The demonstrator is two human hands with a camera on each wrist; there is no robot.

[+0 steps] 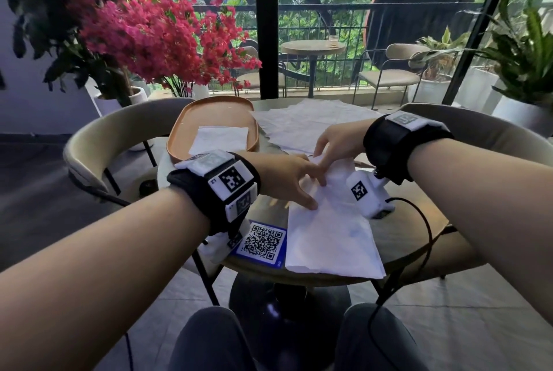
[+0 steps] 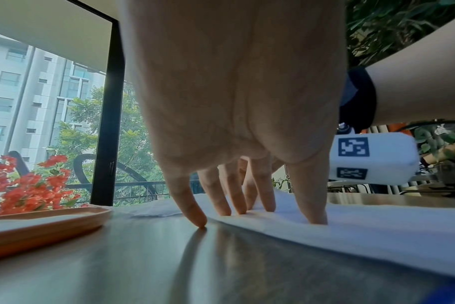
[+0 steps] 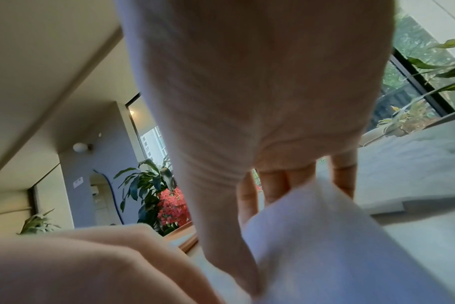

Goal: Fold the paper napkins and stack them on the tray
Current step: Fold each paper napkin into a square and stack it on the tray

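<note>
Napkin (image 1: pixel 332 230) | left hand (image 1: pixel 287 179) presses | right hand (image 1: pixel 338 143) apparently pinches far end

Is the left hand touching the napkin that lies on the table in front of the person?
Touching. The left wrist view shows the left hand with straight fingertips pressed down onto the white napkin.

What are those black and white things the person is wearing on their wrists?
Both arms are bare, with no sleeves. Each wrist wears a wide black fabric band: the left wrist band carries white blocks printed with black square code patterns, and the right wrist band has a white tag on top. A white boxy camera hangs under the right one, trailing a thin black cable.
</note>
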